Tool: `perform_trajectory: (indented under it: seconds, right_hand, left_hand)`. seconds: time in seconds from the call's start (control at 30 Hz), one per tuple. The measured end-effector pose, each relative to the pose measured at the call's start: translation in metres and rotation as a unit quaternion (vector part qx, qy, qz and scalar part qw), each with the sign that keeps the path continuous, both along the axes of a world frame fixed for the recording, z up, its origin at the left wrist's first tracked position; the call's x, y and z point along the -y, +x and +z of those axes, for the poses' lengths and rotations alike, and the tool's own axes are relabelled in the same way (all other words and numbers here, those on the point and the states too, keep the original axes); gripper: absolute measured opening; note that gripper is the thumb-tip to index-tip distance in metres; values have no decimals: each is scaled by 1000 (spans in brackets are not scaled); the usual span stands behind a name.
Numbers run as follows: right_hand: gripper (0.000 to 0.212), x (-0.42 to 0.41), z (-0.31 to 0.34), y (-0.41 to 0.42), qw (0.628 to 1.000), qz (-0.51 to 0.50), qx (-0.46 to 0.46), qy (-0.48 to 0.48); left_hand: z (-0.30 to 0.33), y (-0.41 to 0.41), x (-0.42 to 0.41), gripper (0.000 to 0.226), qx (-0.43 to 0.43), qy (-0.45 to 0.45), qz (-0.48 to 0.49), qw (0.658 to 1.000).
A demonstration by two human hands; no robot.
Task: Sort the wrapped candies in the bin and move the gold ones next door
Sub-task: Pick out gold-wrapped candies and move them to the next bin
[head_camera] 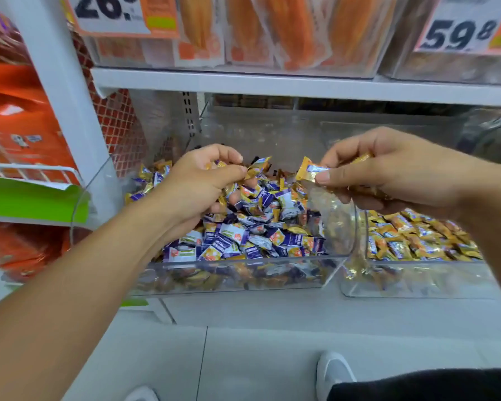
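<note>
My right hand [388, 172] pinches a gold-wrapped candy [308, 170] between thumb and fingers, more gold wrappers tucked in the curled palm, above the wall between bins. My left hand [203, 180] curls round a few gold wrappers over the clear plastic bin of mixed purple and gold candies [243, 273]. The neighbouring clear bin of gold candies [417, 280] sits just right. Both stand on a white shop shelf [272, 311], orange price tags [469, 24] above.

Bare forearms, white shoes [334, 371], dark trouser leg [431, 384]
</note>
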State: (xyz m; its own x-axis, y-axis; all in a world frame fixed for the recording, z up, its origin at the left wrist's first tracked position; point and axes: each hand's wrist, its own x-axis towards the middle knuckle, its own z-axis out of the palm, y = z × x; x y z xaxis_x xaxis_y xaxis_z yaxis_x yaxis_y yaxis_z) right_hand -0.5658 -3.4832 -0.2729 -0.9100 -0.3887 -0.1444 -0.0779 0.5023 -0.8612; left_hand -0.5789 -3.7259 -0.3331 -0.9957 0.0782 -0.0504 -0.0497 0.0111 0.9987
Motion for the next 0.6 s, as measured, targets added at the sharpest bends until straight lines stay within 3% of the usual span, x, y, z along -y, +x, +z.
perform_trajectory:
  seconds: [0.13,0.27,0.33,0.43,0.6]
  right_hand:
    - [9,-55,-13,-2,979,-134,134,-77]
    - [12,-94,-29,-6,905,-275,262,-192]
    - [18,-111,-32,-9,873,-294,274,-275]
    - [17,-130,-36,-11,857,-294,267,-327]
    - [20,-147,-40,-14,855,-302,262,-330]
  left_hand:
    - [9,-4,-57,9,-5,-17,-23,1000]
    - [29,-13,-112,7,13,-61,-104,993]
    - [39,-25,-135,9,25,-119,-139,983]
    - [53,-45,-159,13,31,-172,-135,975]
    - [56,-59,-188,21,76,-100,-151,981]
